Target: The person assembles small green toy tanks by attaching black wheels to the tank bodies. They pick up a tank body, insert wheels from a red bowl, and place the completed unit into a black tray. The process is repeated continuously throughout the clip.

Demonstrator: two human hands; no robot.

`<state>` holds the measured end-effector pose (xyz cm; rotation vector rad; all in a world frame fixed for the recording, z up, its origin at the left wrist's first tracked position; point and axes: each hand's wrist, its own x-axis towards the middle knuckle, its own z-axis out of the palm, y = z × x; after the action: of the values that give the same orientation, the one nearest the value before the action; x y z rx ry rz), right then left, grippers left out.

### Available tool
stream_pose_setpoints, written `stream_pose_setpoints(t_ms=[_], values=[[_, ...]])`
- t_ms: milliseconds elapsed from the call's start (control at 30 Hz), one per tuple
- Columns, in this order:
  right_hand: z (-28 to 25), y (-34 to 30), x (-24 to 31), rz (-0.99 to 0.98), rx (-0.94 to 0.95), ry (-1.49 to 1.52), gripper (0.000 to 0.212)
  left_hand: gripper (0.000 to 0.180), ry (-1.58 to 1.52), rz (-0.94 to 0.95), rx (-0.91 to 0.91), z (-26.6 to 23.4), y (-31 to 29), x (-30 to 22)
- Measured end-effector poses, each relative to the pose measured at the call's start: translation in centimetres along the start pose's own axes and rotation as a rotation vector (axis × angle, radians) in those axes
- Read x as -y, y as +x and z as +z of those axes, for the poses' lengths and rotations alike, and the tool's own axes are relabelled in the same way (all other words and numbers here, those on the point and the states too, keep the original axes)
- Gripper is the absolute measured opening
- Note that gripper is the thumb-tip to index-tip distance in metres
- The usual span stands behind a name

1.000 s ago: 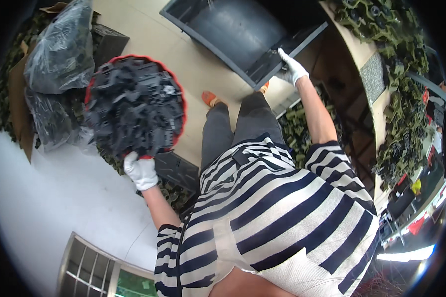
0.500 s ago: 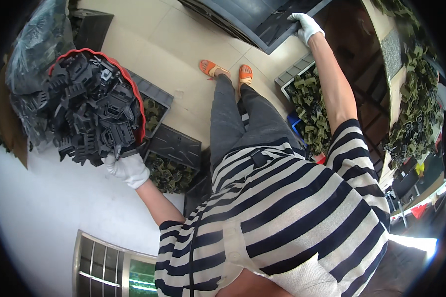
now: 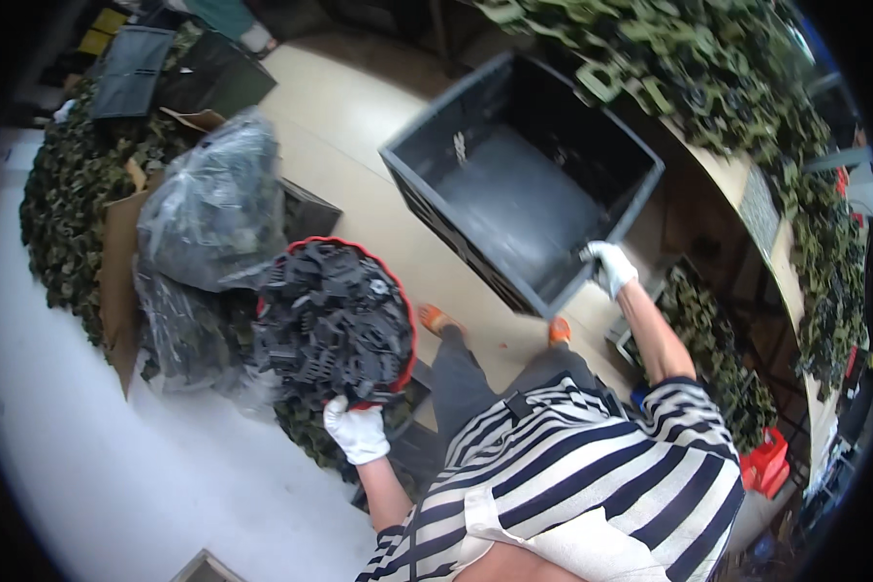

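Observation:
My left hand (image 3: 357, 433), in a white glove, grips the near edge of a round basket (image 3: 412, 320) with a red scalloped rim. Black plastic buckle-like parts (image 3: 330, 315) fill it to the top. My right hand (image 3: 611, 269), also gloved in white, has its fingers curled over the near right rim of a large dark grey crate (image 3: 529, 199). The crate's inside faces up and looks bare apart from small pale marks on the walls. The thumb of my left hand shows on the rim; its other fingers are partly hidden.
Clear plastic bags (image 3: 209, 213) bulge left of the basket beside a cardboard sheet (image 3: 121, 281). Green camouflage parts lie in heaps (image 3: 73, 218) at the left, on the curved table (image 3: 737, 194) at the right, and in a bin (image 3: 698, 339). A red bag (image 3: 766, 464) hangs at the lower right.
My view has tilted, so feet and floor sit lower. The crate shows almost whole, where only its edge showed before. The basket appears closer to my legs; both hands keep their holds.

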<state>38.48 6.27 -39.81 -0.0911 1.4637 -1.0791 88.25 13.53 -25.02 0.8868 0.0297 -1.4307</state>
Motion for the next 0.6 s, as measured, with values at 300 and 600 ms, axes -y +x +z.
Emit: stream_pose_setpoints(t_ms=[300,600], values=[[1.8,-5.3,0.3,-0.109,0.015,0.071,0.006,0.064,0.044,0.063,0.193,2.0,1.4,-0.4],[4.5,0.9,5.5,-0.514,0.205,-0.32,0.025,0.061,0.001,0.184,0.308,3.8,1.3,3.3]])
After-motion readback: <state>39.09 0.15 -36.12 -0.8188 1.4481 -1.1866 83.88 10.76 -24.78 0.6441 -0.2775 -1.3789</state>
